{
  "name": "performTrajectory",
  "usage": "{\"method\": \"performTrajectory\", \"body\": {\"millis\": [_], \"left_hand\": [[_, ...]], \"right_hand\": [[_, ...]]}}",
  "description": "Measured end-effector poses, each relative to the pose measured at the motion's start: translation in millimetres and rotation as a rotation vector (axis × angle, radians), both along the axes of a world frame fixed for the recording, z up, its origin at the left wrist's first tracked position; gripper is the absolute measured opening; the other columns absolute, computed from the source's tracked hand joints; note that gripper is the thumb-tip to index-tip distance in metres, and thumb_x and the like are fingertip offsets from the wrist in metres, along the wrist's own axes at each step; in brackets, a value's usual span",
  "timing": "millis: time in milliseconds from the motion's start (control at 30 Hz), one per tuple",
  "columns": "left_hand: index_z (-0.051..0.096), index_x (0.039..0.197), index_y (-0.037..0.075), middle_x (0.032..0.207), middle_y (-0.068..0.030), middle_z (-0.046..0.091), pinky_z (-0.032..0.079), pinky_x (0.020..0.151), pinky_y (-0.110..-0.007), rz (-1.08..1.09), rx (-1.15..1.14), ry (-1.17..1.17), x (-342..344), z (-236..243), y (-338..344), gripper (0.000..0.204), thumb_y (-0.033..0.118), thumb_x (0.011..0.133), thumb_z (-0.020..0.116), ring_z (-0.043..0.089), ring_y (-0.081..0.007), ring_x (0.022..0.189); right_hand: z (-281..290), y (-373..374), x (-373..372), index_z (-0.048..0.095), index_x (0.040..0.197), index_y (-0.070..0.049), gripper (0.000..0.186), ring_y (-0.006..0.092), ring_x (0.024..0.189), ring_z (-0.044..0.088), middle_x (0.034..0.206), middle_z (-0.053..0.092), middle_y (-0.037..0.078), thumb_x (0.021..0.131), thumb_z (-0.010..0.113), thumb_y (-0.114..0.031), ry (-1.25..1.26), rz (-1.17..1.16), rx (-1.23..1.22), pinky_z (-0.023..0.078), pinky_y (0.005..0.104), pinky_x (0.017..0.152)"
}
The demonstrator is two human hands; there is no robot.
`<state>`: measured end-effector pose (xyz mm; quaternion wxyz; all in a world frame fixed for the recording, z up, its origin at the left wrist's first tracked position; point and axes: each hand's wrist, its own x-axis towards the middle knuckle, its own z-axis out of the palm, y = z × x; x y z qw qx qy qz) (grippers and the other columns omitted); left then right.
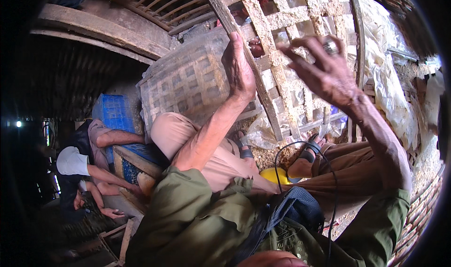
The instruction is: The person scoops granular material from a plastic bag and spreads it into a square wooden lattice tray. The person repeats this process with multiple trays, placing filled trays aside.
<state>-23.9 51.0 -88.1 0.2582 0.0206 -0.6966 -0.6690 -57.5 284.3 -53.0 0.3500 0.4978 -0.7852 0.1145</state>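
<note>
A wooden lattice frame [289, 18], its slats crusted with pale crumbly material, stands tilted before me. My left hand [240, 72] is closed on the frame's left rail, thumb upward, fingers mostly hidden. Over the slats my right hand [324, 72] is raised, fingers bent and apart, slightly blurred. A shiny silvery round piece [330, 45] shows at its fingers; it looks like a ring. Clear plastic sheeting [380, 60] lies behind and to the right of the frame.
A plastic-wrapped lattice panel [188, 74] leans left of my knee. Farther left are a blue plastic crate [112, 112] and a bending person [77, 161] beside wooden pieces. A yellow round object [274, 175] sits between my sandaled feet on the crumb-strewn floor. A black cable [336, 182] loops before me.
</note>
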Motion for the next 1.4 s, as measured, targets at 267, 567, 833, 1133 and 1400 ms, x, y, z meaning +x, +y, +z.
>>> {"method": "performTrajectory", "body": {"millis": [267, 567, 833, 1133, 1400], "left_hand": [[0.06, 0.131, 0.001, 0.121, -0.0092, 0.064, 0.051, 0.095, -0.031, -0.184, 0.308, -0.106, 14.4, 11.8, 22.7, 0.061, 0.055, 0.113, 0.04, 0.062, -0.0156, 0.111], [0.066, 0.118, 0.003, 0.107, -0.0059, 0.068, 0.05, 0.087, -0.029, -0.15, 0.236, -0.115, 17.3, 12.3, 23.9, 0.056, 0.052, 0.114, 0.04, 0.063, -0.0126, 0.099], [0.065, 0.118, 0.003, 0.104, -0.0066, 0.07, 0.056, 0.082, -0.03, -0.145, 0.372, -0.137, 11.2, 6.7, 20.1, 0.059, 0.058, 0.11, 0.046, 0.068, -0.0151, 0.092], [0.065, 0.126, 0.003, 0.108, -0.0065, 0.07, 0.056, 0.086, -0.031, -0.113, 0.393, -0.101, 5.7, 7.7, 14.4, 0.06, 0.058, 0.11, 0.046, 0.068, -0.0154, 0.096], [0.062, 0.133, 0.003, 0.122, -0.0062, 0.062, 0.042, 0.101, -0.031, -0.125, 0.257, -0.108, 8.7, 10.2, 19.5, 0.058, 0.054, 0.112, 0.044, 0.055, -0.0131, 0.112]], "right_hand": [[-16.0, -22.9, 16.6, 0.067, 0.14, -0.023, 0.052, 0.018, 0.115, 0.062, 0.123, 0.06, -0.004, 0.09, 0.079, -0.029, -0.302, 0.054, 0.029, 0.028, 0.0566, 0.107], [-33.1, -23.2, 20.5, 0.076, 0.127, -0.028, 0.041, 0.0108, 0.103, 0.071, 0.127, 0.064, -0.008, 0.086, 0.074, -0.026, -0.19, 0.085, 0.042, 0.02, 0.0677, 0.122], [-40.7, -20.1, 25.2, 0.081, 0.105, -0.03, 0.024, 0.0146, 0.103, 0.074, 0.135, 0.062, -0.007, 0.082, 0.077, -0.023, -0.266, 0.183, 0.15, 0.012, 0.0715, 0.127], [-39.9, -28.0, 28.5, 0.081, 0.095, -0.021, 0.015, 0.019, 0.114, 0.071, 0.135, 0.063, 0.002, 0.083, 0.073, -0.016, -0.292, 0.211, 0.041, 0.02, 0.0676, 0.125], [-8.0, -19.6, 8.0, 0.072, 0.13, -0.022, 0.04, 0.0238, 0.102, 0.067, 0.121, 0.063, 0.006, 0.091, 0.08, -0.023, -0.342, 0.06, 0.043, 0.057, 0.043, 0.079]]}}
